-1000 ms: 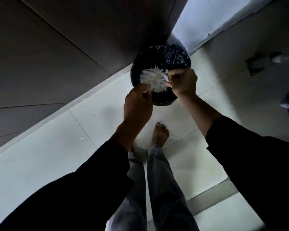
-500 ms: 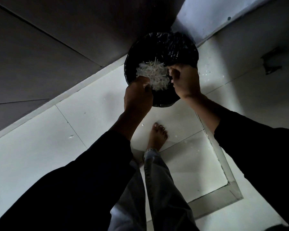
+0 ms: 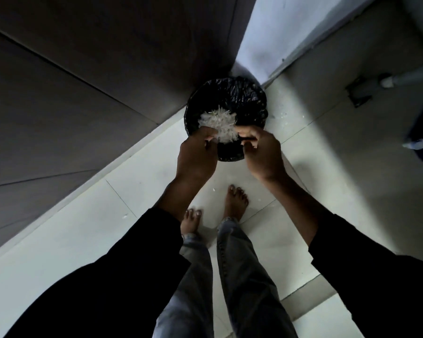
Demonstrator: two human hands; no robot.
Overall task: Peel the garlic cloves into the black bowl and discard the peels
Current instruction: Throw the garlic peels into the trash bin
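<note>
Just above the middle of the frame, both hands hold a heap of pale garlic peels (image 3: 219,124) over a round bin (image 3: 242,98) lined with a black bag, which stands on the light tiled floor (image 3: 83,230) in the corner where a dark cabinet front (image 3: 83,81) at the upper left meets a pale wall (image 3: 279,32) at the top. The left hand (image 3: 197,157) has its fingers curled at the left edge of the heap; the right hand (image 3: 263,152) has its fingers curled at the right edge. The grip of each hand is narrow and closed, but what exactly the fingers pinch under the peels is too dark to tell; it may be a sheet or a dish carrying them. The heap sits over the near half of the bin's opening. A few white scraps (image 3: 282,115) lie on the floor just right of the bin. Below the hands, two bare feet (image 3: 236,201) stand on the tiles, with grey trouser legs and black sleeves filling the lower frame. At the far right, a pale pipe (image 3: 405,78) and a dark round object are partly visible.
</note>
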